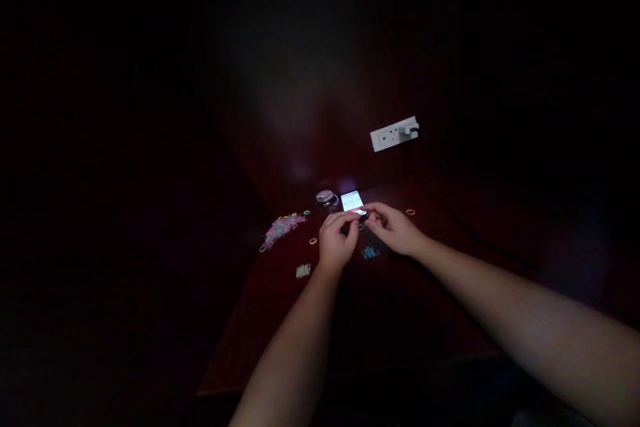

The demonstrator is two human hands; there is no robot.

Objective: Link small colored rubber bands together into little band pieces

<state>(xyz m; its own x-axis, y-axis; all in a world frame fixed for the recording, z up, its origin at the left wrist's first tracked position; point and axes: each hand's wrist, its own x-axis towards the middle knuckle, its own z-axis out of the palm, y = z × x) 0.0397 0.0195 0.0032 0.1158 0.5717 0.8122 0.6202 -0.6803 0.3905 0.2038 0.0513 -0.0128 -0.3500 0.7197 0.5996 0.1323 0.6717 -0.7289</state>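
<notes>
Close together over the dark red table [280, 320], my left hand [340, 240] and my right hand [395, 230] have thumb and forefinger drawn together. Between the fingertips is a small dark spot, too dim to name. Just behind them a phone [351, 201] with a lit screen stands leaning back, its lower edge partly hidden by my fingers. Below my right hand lies a small heap of blue pieces [371, 253]. A small pale heap [303, 271] lies to the left of my left wrist, and a yellowish ring-shaped band [313, 241] is nearer that hand.
A loose pile of pink and teal bands [283, 230] spreads at the left. Beside the phone stands a round lidded jar [327, 199]. An orange band [411, 212] lies to the right. On the wall, a white socket [394, 134] holds a plug with a dark cable. Surroundings are very dark.
</notes>
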